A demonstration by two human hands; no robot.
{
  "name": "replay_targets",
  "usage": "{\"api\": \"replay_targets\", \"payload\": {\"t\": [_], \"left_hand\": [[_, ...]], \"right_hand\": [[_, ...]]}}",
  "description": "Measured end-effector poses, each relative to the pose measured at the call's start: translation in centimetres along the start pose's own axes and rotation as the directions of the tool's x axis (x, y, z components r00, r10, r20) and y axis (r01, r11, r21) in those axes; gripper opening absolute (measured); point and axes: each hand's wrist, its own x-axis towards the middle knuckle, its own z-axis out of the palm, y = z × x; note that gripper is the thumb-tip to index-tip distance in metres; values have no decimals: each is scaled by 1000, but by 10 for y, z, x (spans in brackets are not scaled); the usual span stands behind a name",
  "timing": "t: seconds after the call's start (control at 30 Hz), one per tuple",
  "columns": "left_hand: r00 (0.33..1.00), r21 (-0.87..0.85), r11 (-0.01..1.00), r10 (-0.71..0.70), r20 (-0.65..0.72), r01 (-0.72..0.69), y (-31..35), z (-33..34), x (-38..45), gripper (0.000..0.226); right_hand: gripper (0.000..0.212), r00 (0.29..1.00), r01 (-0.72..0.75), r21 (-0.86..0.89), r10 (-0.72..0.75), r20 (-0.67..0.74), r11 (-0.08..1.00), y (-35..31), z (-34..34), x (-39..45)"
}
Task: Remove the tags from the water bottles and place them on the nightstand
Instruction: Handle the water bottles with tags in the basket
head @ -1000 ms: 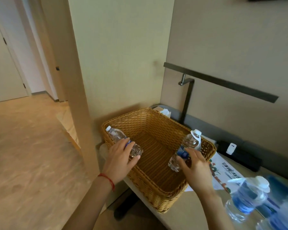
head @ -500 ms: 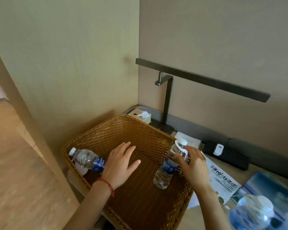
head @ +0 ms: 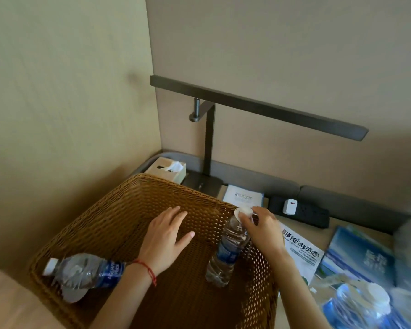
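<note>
The right hand point(head: 261, 230) pinches the white cap of an upright bottle point(head: 226, 252) at centre frame, neck tilted up-right, inside the wicker basket point(head: 119, 217). The left hand point(head: 166, 238) hovers with fingers spread. A second bottle point(head: 86, 274) lies lower left, cap pointing left. Beige walls meet behind the nightstand point(head: 337, 229).

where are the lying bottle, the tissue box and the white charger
lying bottle point(head: 86, 274): head view, on its clear body
tissue box point(head: 163, 170): head view, on its top face
white charger point(head: 290, 206): head view, on its front
</note>
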Motion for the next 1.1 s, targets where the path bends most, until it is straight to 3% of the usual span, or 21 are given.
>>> {"api": "replay_targets", "payload": {"t": [0.3,0.63,1.1], "left_hand": [[1000,-47,999,3,18,-3,-6,0,1,58],[996,-126,989,-82,-30,78,-19,-15,-24,56],[961,-174,959,-245,-125,222,-52,-45,-77,55]], "right_hand": [[20,995,99,169,-98,-13,981,-1,6,3],[28,943,304,256,-327,53,918,-29,29,-18],[32,873,440,317,-483,67,840,-71,57,-33]]}}
